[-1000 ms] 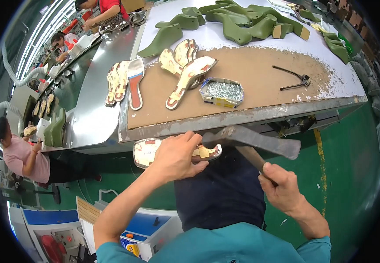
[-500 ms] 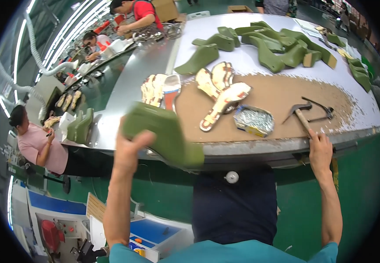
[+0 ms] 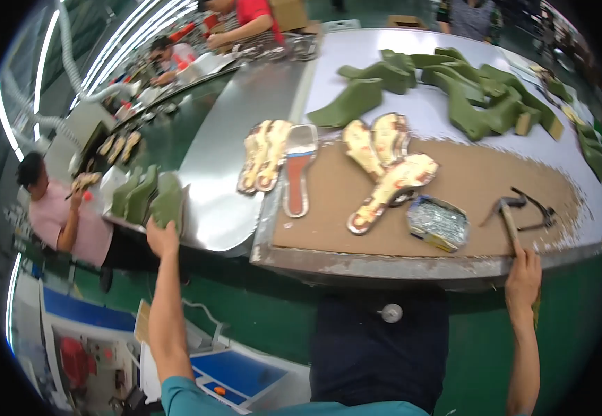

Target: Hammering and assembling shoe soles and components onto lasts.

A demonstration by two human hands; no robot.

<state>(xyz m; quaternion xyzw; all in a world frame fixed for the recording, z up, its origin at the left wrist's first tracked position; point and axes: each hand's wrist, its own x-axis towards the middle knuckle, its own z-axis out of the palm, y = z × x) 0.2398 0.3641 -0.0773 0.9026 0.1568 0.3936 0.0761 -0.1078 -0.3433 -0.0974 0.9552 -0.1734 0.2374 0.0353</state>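
Workbench (image 3: 280, 239) with a worn brown top spreads ahead of the person, between and beyond both hands. Green shoe molds (image 3: 481, 104) lie heaped at its far side, well beyond the right fingers. Cream shoe soles (image 3: 392, 187) fan out between the two hands; nearer the left fingers are more cream soles (image 3: 265, 156) and one reddish-brown sole (image 3: 296, 184). Black pincers (image 3: 542, 211) lie just past the right fingers, close against the hammer's head. Two standing green molds (image 3: 134, 197) crowd the left fingers' far side, and a person in pink (image 3: 72, 215) is farther left.

The left hand (image 3: 163, 236) reaches out, thumb and fingers partly spread at the near end of a green shoe mold (image 3: 168, 201); whether they grip it or only touch it, I cannot tell. The right hand (image 3: 523, 277) is curled closed around the wooden handle of a hammer (image 3: 510, 220), whose head is beyond the fingers, over the bench.

Left of the right fingers, an open box (image 3: 442, 243) holds silvery nails (image 3: 440, 220).
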